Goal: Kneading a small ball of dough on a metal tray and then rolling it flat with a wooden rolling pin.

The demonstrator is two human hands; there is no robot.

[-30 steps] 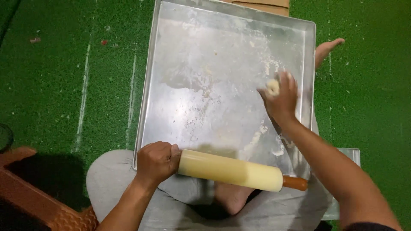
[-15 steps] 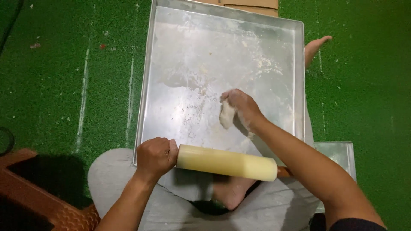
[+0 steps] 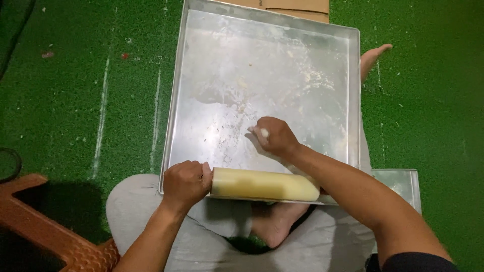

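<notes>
Since a moment ago, the right hand (image 3: 275,137) has slid from the far right side of the tray to the middle, near the front. It is curled tight around a small white lump of dough (image 3: 263,133), and only a bit of the lump peeks out by the fingers. The hand presses down on the floor of the tray.

The left hand (image 3: 185,182) is shut around one handle of the rolling pin (image 3: 263,184), the same as before. The pale yellow pin lies flat along the front rim of the tray, just below the right hand. The right arm crosses over its far end.

The big square metal tray (image 3: 176,100) is silver and shiny, with white flour smears and crumbs on it. It rests over the lap of the person, who sits cross-legged in grey trousers (image 3: 136,211). A bare foot (image 3: 374,55) sticks out past the right side.

A flat brown cardboard box (image 3: 297,6) lies just behind the far rim. A smaller silver tray (image 3: 403,184) sits at the right. An orange-brown plastic stool (image 3: 45,226) is at the bottom left. Green turf (image 3: 65,100) with white lines covers the ground.
</notes>
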